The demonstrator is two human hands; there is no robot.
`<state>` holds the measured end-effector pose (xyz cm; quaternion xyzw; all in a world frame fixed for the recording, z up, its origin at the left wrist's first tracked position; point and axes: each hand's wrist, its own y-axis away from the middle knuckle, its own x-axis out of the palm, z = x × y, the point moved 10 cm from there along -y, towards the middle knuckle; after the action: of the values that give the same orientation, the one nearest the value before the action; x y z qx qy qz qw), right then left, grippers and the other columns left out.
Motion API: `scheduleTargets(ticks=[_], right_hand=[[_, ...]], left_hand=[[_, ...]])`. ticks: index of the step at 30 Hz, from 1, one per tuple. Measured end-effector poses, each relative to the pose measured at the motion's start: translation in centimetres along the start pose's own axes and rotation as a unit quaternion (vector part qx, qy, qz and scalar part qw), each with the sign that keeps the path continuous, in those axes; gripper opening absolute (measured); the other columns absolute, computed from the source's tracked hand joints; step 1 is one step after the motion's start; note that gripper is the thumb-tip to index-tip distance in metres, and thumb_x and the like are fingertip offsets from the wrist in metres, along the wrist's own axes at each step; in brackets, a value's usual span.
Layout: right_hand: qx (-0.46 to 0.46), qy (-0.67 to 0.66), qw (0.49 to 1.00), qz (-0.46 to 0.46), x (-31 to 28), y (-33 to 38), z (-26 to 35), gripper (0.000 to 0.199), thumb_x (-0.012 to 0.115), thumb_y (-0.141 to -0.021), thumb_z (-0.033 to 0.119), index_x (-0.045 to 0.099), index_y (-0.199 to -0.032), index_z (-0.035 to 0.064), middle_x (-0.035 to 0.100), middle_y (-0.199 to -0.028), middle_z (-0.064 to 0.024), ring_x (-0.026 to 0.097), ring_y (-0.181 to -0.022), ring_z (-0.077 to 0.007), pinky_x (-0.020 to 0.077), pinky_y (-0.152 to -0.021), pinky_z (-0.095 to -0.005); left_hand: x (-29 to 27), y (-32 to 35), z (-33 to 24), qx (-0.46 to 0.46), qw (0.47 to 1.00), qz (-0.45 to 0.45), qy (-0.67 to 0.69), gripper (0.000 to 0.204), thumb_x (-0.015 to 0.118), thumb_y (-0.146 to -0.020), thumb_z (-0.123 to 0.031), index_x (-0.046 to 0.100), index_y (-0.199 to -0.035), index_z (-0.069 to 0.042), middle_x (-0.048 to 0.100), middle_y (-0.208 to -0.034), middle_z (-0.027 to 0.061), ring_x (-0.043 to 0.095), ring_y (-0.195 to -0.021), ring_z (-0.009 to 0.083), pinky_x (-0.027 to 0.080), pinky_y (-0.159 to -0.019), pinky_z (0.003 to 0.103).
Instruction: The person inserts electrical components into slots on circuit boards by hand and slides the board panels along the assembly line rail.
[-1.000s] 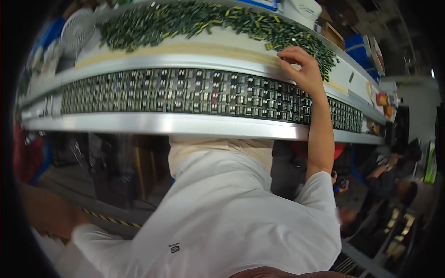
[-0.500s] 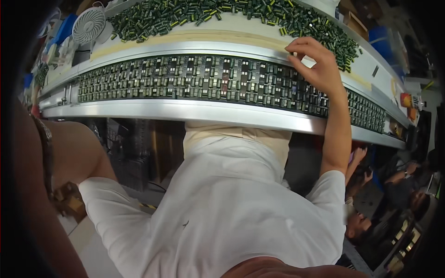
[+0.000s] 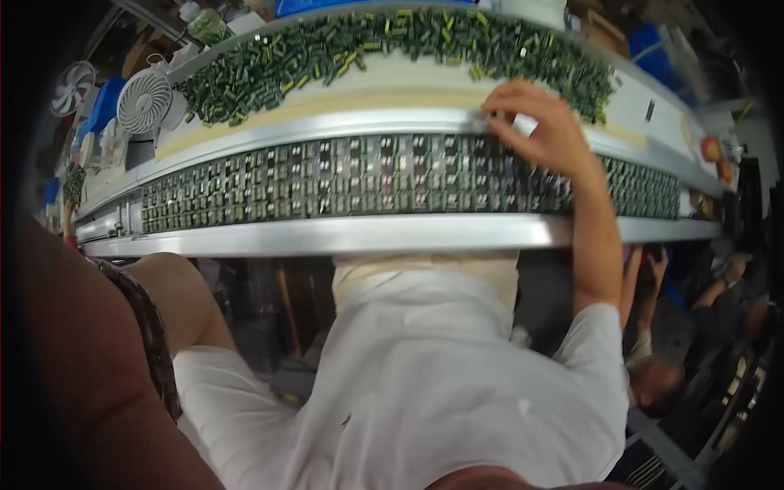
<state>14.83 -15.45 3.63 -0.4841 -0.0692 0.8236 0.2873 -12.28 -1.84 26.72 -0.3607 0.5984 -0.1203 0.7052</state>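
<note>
My right hand [image 3: 535, 126] reaches over the far metal rail [image 3: 343, 122] with its thumb and fingers pinched together. Something small and blurred sits at the fingertips; I cannot make it out. Beneath and beside this hand runs a long strip of circuit boards [image 3: 327, 180], set with rows of small green cylindrical parts. Beyond the rail, a heap of loose dark green cylinders with yellowish stripes, which look like capacitors [image 3: 310, 57], is spread over the white bench top. My left arm [image 3: 184, 294] bends back up at the left side, and its hand lies outside the picture.
A near metal rail [image 3: 367, 237] borders the boards in front of my body. At the far left stand a white fan [image 3: 145, 102] and a clear bottle with green contents [image 3: 204, 23]. Other people's hands [image 3: 653, 265] show at the right below the bench.
The bench and boards sit lower in the picture as the view tilts. My right hand has shifted a little left and stays pinched over the far rail.
</note>
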Motion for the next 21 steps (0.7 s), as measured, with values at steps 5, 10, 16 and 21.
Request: scheduleTargets(ticks=[5,10,16,21], right_hand=[[0.029,-0.004,1.000,0.007,-1.6,-0.9,-0.9,0.017,0.074,-0.089,0.012,0.075,-0.105,0.0056,0.071,-0.107,-0.0082,0.072,-0.086,-0.0240,0.0573,-0.075,-0.0343],[0.013,0.019,1.000,-0.007,-1.2,0.7,-0.8,0.018,0.078,-0.087,0.008,0.076,-0.105,0.0027,0.072,-0.108,-0.0112,0.071,-0.096,-0.0265,0.0570,-0.083,-0.0359],[0.007,0.009,1.000,-0.008,-0.7,0.5,-0.1,0.015,0.073,-0.089,0.010,0.075,-0.103,0.0040,0.070,-0.108,-0.0093,0.071,-0.097,-0.0297,0.0569,-0.085,-0.0377],[0.005,0.014,0.999,-0.028,-1.1,0.7,0.2,0.015,0.072,-0.089,0.008,0.075,-0.103,0.0034,0.070,-0.109,-0.0096,0.070,-0.099,-0.0306,0.0565,-0.087,-0.0373]], left_hand=[[0.5,-0.9,1.5,0.005,1.000,-0.009,0.006,0.048,0.067,-0.095,-0.013,0.056,-0.141,-0.008,0.068,-0.130,0.0112,0.068,-0.114,0.0193,0.056,-0.085,0.036],[2.5,-0.6,1.2,0.016,1.000,0.001,0.006,0.045,0.070,-0.095,-0.013,0.060,-0.138,-0.007,0.070,-0.128,0.0100,0.068,-0.113,0.0180,0.056,-0.086,0.034],[4.3,-0.6,1.6,0.008,1.000,-0.005,0.002,0.042,0.073,-0.094,-0.014,0.064,-0.135,-0.007,0.071,-0.125,0.0086,0.068,-0.113,0.0163,0.055,-0.088,0.033],[4.1,-0.4,5.4,-0.101,0.992,-0.058,-0.053,0.040,0.076,-0.093,-0.014,0.068,-0.132,-0.006,0.072,-0.123,0.0074,0.067,-0.112,0.0149,0.054,-0.089,0.031]])
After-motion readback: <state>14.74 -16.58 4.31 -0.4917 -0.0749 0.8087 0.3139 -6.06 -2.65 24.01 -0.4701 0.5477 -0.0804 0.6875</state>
